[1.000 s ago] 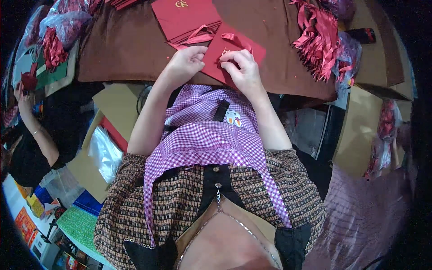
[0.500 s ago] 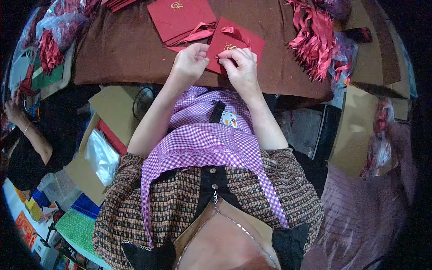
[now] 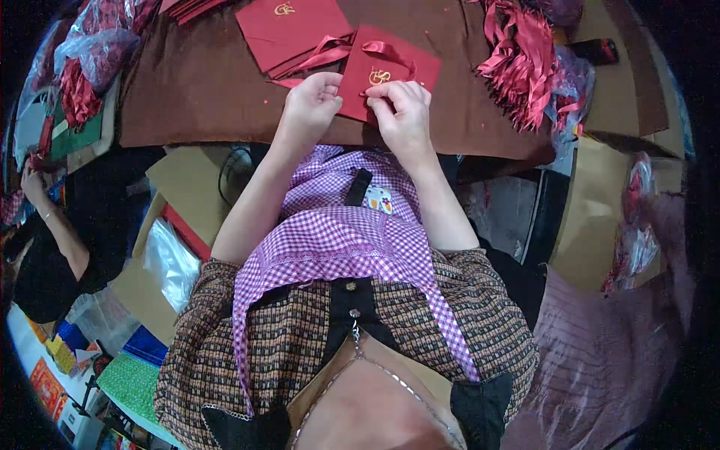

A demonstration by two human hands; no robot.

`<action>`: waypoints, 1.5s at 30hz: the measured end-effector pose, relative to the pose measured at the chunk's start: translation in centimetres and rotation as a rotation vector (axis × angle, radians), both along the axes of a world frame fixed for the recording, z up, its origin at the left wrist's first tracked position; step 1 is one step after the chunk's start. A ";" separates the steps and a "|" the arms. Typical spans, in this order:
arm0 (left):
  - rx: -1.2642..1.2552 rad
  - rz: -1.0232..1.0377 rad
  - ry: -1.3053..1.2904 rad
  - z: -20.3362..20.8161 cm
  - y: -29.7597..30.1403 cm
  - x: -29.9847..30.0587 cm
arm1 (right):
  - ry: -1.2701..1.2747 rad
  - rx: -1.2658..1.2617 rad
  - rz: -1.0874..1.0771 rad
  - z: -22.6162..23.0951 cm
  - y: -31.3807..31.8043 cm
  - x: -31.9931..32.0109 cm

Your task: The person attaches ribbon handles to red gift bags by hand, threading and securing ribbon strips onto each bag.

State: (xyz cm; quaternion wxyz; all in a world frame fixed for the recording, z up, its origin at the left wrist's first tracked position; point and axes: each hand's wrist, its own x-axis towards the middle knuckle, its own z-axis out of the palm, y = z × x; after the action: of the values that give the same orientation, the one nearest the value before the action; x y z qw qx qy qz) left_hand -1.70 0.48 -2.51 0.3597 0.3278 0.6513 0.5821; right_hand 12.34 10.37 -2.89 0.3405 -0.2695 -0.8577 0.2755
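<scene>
Ribbon, red satin, already crosses red paper bag; right hand pinches, left hand I cannot tell; red ribbon bunch remains, two o'clock.

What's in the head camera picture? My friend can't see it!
A person's bare hands are at a flat red bag with a ribbon handle and gold emblem, on a brown cloth. More red bags lie stacked beyond it to the left; a bunch of red ribbons lies to the right.
</scene>
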 end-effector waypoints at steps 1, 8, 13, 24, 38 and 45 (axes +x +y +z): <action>0.009 0.006 -0.062 -0.3 0.0 0.0 | -0.008 0.016 0.008 -0.1 0.0 0.1; 0.043 -0.013 -0.119 -0.2 0.0 -0.1 | -0.011 0.085 0.008 -0.6 0.0 0.1; -0.018 -0.071 -0.157 -0.6 0.0 -0.5 | -0.029 0.193 0.009 -0.5 0.4 0.3; -0.045 -0.058 -0.161 -0.2 0.0 -0.7 | 0.010 0.158 0.019 0.0 0.1 -0.2; 0.014 -0.017 -0.143 -0.5 -0.1 -0.6 | 0.006 0.124 0.053 -0.2 -0.4 -1.4; 0.004 0.023 0.049 -0.3 -0.1 0.3 | -0.012 0.227 0.051 0.1 -0.6 -1.5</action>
State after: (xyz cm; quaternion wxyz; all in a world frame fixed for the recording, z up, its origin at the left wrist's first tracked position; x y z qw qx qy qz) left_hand -1.44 0.37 -2.78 0.3362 0.3352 0.6624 0.5794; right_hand 10.89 9.81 -2.81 0.3566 -0.2088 -0.8919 0.1836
